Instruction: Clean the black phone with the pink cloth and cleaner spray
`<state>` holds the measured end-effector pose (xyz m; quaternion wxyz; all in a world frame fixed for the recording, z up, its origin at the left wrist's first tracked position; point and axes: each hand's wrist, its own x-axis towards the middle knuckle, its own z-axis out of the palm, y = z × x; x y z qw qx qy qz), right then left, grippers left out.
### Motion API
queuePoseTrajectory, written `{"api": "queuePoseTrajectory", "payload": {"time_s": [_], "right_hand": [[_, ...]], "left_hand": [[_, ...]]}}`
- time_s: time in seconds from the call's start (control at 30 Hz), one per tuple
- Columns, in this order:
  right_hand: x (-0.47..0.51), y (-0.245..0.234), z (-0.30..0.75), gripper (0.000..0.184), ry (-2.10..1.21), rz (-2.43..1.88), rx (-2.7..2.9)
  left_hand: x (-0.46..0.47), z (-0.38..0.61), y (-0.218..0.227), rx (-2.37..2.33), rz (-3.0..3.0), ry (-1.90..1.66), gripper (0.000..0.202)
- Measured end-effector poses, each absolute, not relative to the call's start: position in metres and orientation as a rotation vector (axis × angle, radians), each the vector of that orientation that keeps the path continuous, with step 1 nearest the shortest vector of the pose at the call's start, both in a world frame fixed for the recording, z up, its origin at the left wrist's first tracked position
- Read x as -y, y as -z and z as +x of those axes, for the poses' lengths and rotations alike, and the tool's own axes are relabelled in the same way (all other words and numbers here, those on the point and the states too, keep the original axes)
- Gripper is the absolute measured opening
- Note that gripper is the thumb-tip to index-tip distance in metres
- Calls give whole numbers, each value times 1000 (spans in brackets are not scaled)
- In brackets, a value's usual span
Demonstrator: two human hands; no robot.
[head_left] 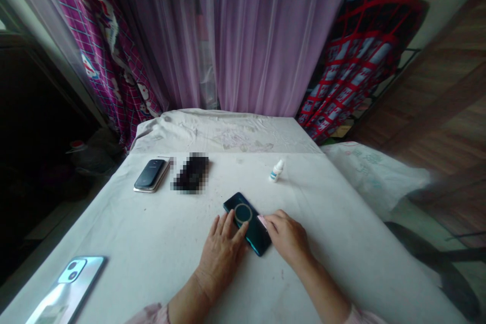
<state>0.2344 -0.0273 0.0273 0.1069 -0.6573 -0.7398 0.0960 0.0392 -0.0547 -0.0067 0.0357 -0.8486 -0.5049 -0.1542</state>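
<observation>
A dark teal phone [255,243] with a pale ring on its back lies slantwise on the white-covered table, back side up. My left hand [222,248] rests on its left side, fingers stretched out and fingertips touching the phone near the ring. At the phone's right edge, my right hand [288,235] is closed in a pinch on a small pink piece [262,221], which touches the phone; its exact kind is too small to make out. Beyond my hands stands a small white dropper bottle [277,171], upright and apart from them.
Stacked phones [151,174] lie at the back left, beside a dark pixelated object [191,173]. A silvery phone [70,288] lies face down at the front left. Purple curtains [261,35] hang behind the table [159,233]; a plastic bag [372,174] is at its right.
</observation>
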Motion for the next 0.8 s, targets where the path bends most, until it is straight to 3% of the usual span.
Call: {"api": "queuePoseTrajectory", "payload": {"time_s": [0.47,0.8], "right_hand": [[-63,-38,164,34,-261,-1947,2271],[-9,-27,209,33,-329,-1967,2118]], "left_hand": [[44,36,-5,1510,-2698,261,49],[45,38,-4,1539,-2688,314,52]]}}
